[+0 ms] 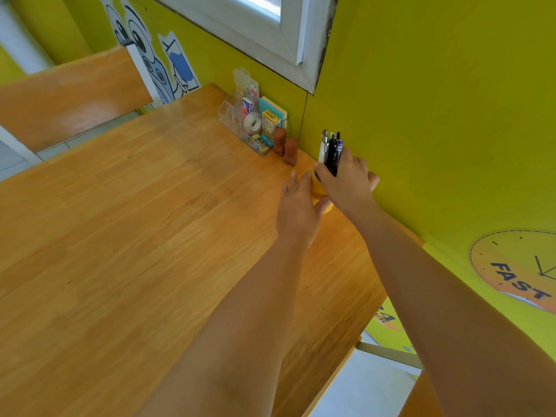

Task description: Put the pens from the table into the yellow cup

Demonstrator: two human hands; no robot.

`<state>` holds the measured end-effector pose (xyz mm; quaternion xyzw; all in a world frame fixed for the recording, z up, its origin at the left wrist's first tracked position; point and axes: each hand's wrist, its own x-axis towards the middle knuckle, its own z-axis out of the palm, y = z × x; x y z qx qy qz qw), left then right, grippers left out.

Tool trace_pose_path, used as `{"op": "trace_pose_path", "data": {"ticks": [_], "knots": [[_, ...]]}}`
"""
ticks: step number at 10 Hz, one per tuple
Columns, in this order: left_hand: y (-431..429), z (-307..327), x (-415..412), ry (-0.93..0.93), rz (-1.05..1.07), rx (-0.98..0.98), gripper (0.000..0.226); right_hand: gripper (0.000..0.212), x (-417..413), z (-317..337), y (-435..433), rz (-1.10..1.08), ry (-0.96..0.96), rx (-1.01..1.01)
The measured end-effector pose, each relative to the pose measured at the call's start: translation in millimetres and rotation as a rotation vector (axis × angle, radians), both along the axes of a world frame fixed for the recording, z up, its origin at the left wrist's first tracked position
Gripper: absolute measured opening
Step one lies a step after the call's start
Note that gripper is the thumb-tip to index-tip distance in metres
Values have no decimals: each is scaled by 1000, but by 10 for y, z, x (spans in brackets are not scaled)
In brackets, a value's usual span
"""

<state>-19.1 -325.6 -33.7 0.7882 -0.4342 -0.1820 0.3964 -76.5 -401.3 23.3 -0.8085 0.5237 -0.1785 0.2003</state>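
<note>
Wooden table (126,206) against a yellow-green wall; I see the yellow cup (318,188) standing at the wall edge between both hands. Left hand (296,206) cups its side, fingers loosely curved. Right hand (346,176) bunches the pens (331,150) upright, long axes vertical, directly over the cup mouth.

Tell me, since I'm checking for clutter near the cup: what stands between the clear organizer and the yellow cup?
In the head view, two small brown figurines stand on the table between the clear organizer and the yellow cup, along the wall.
</note>
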Motion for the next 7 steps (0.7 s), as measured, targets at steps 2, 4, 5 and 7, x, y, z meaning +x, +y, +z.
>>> {"op": "trace_pose_path", "data": {"ticks": [2, 4, 5, 7], "knots": [[-15, -60, 22, 0, 4, -14, 65, 39, -28, 26, -17, 30, 20, 16], [-24, -89, 28, -23, 10, -12, 65, 40, -50, 19, -10, 28, 29, 31], [-20, -58, 23, -16, 7, -6, 64, 41, -70, 8, -6, 22, 28, 38], [-5, 1, 39, -52, 1, 44, 69, 66, -192, -40, 7, 18, 0, 90]]}}
